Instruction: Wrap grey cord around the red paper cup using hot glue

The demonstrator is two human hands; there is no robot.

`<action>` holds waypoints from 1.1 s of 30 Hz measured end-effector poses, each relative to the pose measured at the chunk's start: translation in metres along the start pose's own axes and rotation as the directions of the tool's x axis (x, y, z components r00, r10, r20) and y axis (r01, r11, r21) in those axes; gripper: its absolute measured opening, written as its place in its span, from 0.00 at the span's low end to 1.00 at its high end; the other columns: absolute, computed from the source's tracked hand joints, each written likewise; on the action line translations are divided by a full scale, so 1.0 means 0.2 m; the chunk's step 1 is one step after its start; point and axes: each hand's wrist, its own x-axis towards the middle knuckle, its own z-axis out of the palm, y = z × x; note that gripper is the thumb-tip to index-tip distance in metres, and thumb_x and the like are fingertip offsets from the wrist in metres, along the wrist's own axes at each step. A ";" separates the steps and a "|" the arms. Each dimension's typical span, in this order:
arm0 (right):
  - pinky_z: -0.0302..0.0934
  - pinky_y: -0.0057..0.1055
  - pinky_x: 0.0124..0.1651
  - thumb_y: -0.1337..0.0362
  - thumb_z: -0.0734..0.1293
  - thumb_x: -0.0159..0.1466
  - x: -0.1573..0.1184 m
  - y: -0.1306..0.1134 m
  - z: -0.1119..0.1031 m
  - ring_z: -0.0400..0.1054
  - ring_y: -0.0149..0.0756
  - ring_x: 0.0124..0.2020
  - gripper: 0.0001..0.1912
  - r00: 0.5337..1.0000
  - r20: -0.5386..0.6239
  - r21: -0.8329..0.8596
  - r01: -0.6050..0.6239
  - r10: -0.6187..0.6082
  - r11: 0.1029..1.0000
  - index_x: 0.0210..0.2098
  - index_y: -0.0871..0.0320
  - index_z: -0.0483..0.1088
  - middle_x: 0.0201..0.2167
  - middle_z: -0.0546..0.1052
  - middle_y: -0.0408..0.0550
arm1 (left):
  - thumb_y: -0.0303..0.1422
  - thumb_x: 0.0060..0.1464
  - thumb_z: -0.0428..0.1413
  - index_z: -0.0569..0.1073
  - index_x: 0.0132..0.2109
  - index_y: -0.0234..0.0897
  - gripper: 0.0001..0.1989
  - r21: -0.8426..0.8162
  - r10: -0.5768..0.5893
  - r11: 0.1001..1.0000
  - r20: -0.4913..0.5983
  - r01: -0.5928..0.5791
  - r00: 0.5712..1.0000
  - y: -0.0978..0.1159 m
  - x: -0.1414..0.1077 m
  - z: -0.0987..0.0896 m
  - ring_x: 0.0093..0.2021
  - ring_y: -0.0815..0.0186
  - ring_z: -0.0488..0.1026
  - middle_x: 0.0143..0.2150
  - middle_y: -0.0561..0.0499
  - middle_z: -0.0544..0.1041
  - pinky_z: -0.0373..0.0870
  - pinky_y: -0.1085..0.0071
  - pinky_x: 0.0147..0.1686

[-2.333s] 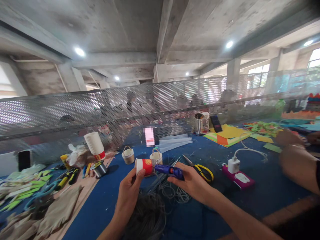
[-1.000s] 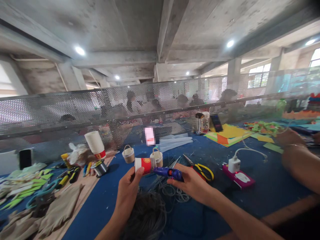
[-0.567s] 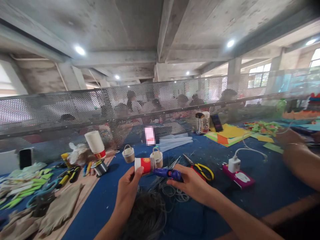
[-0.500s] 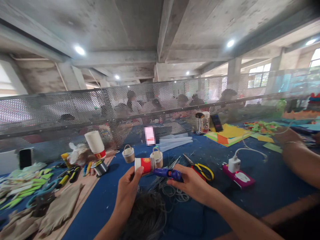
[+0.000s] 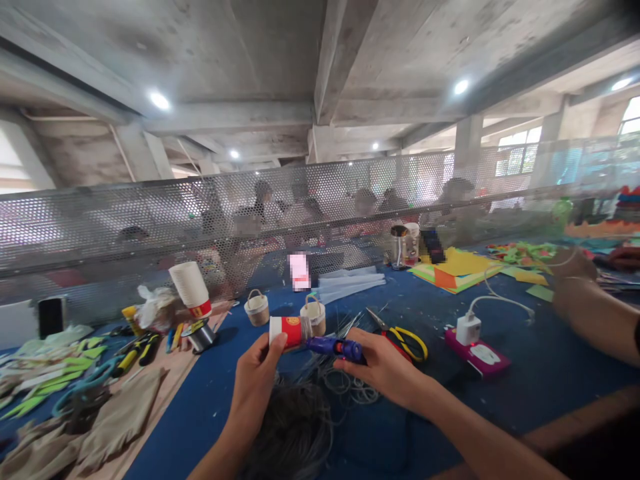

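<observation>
A red and white paper cup (image 5: 291, 327) lies on its side in my left hand (image 5: 256, 365), with the fingers closed around its base end. Grey cord appears wound around the cup's other end. My right hand (image 5: 383, 363) grips a blue hot glue gun (image 5: 334, 347) that shows a small red light. Its nozzle end reaches the corded part of the cup; whether they touch I cannot tell. Behind the cup stand two small pale baskets with handles, a left basket (image 5: 257, 311) and a right basket (image 5: 318, 319). Below my hands lies a bundle of grey cord (image 5: 295, 423).
Yellow-handled pliers (image 5: 407, 341) lie right of my right hand. A purple power strip (image 5: 487, 359) holds a white charger (image 5: 469, 329). Stacked paper cups (image 5: 189, 285) tilt above a wire spool (image 5: 201, 337). At right is a co-worker's arm (image 5: 595, 310). Gloves (image 5: 125, 417) lie left.
The co-worker's arm at the right has shifted a little to the left. My hands, the cup and the glue gun stay almost in place.
</observation>
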 end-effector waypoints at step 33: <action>0.52 0.23 0.31 0.54 0.67 0.65 0.01 -0.03 -0.03 0.58 0.28 0.29 0.17 0.996 -0.087 -0.059 0.006 -0.011 0.998 0.28 0.56 0.60 0.28 0.63 0.37 | 0.48 0.59 0.52 0.77 0.42 0.35 0.21 0.040 0.039 0.998 0.085 -0.042 0.996 -0.02 -0.01 0.00 0.38 0.59 0.73 0.34 0.53 0.79 0.67 0.70 0.38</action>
